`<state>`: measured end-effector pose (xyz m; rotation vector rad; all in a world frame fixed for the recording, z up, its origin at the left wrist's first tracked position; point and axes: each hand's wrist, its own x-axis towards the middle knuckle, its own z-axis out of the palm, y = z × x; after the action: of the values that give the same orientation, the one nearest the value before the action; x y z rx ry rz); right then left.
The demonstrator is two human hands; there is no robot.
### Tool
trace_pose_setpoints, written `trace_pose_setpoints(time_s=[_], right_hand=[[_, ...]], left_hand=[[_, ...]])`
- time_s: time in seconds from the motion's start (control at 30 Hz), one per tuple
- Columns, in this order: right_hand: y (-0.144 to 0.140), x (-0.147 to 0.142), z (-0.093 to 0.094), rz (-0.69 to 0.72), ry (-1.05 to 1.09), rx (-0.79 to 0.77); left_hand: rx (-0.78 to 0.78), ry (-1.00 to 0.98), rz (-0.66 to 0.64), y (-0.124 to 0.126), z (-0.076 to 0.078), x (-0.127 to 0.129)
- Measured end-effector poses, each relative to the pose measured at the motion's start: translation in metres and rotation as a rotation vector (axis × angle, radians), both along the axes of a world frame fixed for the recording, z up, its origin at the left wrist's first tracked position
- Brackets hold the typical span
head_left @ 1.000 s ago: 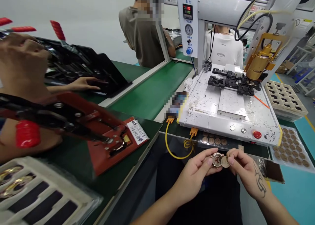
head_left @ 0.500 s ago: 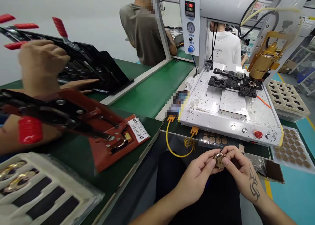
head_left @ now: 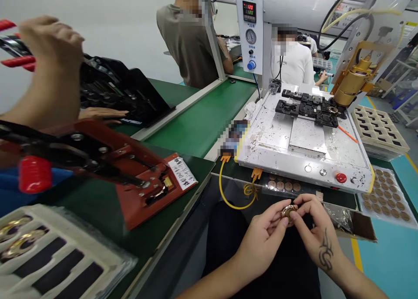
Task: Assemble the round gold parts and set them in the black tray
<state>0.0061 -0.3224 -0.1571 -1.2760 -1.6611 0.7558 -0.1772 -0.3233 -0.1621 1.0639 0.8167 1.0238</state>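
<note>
Between my two hands, above my lap, is a small round gold-coloured watch case [head_left: 288,210]. My left hand [head_left: 263,238] pinches it from the left with thumb and fingers. My right hand [head_left: 315,229] grips its other side, the thumb pressed on its face. Fingers cover part of the rim. Just beyond my hands stands a white press machine [head_left: 281,146] with a gold heating head [head_left: 351,85] over a black fixture [head_left: 308,109].
A red toggle-clamp fixture [head_left: 143,198] and a tray with gold parts [head_left: 107,264] lie left. A co-worker's hand [head_left: 55,42] is at a black fixture with red handles. Round brown discs [head_left: 385,194] and a cream tray [head_left: 380,129] are right. A yellow cable [head_left: 222,181] hangs ahead.
The watch case has tilted in my hands, and my right hand has turned slightly with it. At the left, the co-worker's hand has risen, and one red handle has dropped from sight.
</note>
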Motion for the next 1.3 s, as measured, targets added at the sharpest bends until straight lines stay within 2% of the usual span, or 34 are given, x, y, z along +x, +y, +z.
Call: trace_pose_setpoints(time_s=[0.13,0.27,0.33,0.4,0.47,0.57,0.67,0.77,0.83,0.9,1.1,1.2,1.3], right_hand=[[0.001,0.0,-0.012,-0.062,-0.107,0.117],[0.005,0.002,-0.007,0.084,-0.203,0.16],[0.008,0.001,0.0,0.133,-0.168,0.149],[0.012,-0.001,0.007,0.132,-0.039,0.034],[0.015,-0.005,0.012,0.117,0.156,-0.15],[0.019,-0.015,0.013,0.096,0.418,-0.358],[0.021,-0.025,0.008,0.137,0.511,-0.456],[0.021,-0.031,0.006,0.196,0.502,-0.472],[0.023,-0.031,0.008,0.238,0.478,-0.414],[0.026,-0.028,0.014,0.317,0.387,-0.288],[0.05,-0.021,0.036,0.628,-0.187,0.216],[0.06,-0.028,0.04,0.693,-0.285,0.425],[0.067,-0.037,0.042,0.684,-0.275,0.506]], left_hand=[[0.068,0.091,0.046,-0.001,-0.007,-0.002],[0.13,0.17,-0.052,0.004,-0.001,-0.011],[0.168,0.23,-0.08,0.008,0.006,-0.017],[0.162,0.201,-0.036,0.011,0.013,-0.021],[0.115,0.128,0.038,0.013,0.017,-0.024],[0.067,0.139,0.123,0.013,0.021,-0.025],[0.075,0.199,0.174,0.011,0.023,-0.027],[0.09,0.213,0.192,0.011,0.027,-0.032],[0.1,0.233,0.197,0.01,0.031,-0.037],[0.107,0.258,0.199,0.011,0.036,-0.042],[0.137,0.329,0.199,0.008,0.049,-0.053],[0.164,0.391,0.215,0.003,0.056,-0.061],[0.269,0.507,0.222,0.001,0.077,-0.084]])
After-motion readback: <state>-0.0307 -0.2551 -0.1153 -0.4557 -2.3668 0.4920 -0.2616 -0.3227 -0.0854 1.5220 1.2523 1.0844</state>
